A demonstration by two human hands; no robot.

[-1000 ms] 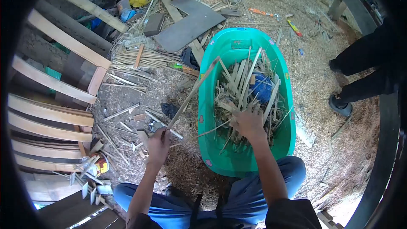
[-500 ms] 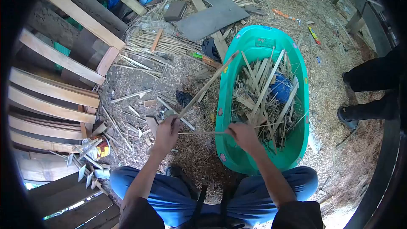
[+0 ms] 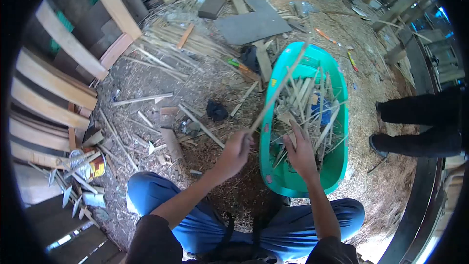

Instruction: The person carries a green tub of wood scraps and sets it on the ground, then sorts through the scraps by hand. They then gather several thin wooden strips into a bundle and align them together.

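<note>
At center, my left hand (image 3: 236,150) is clenched on a long bamboo strip (image 3: 276,92) angled toward 1 o'clock, kept clear of the pile. Right hand (image 3: 300,154) reaches into the green tub (image 3: 312,186), fingers on loose strips (image 3: 312,110); grip unclear.

We find the green tub (image 3: 337,166) crowded with a tangle of bamboo strips (image 3: 305,105); only its near end shows bare floor. A long strip (image 3: 276,93) slants across its left rim, barring that side. Left of the tub, loose sticks (image 3: 146,99), a black scrap (image 3: 215,110) and a tin can (image 3: 88,164) litter the ground. A person's legs (image 3: 415,127) stand right of the tub.
</note>
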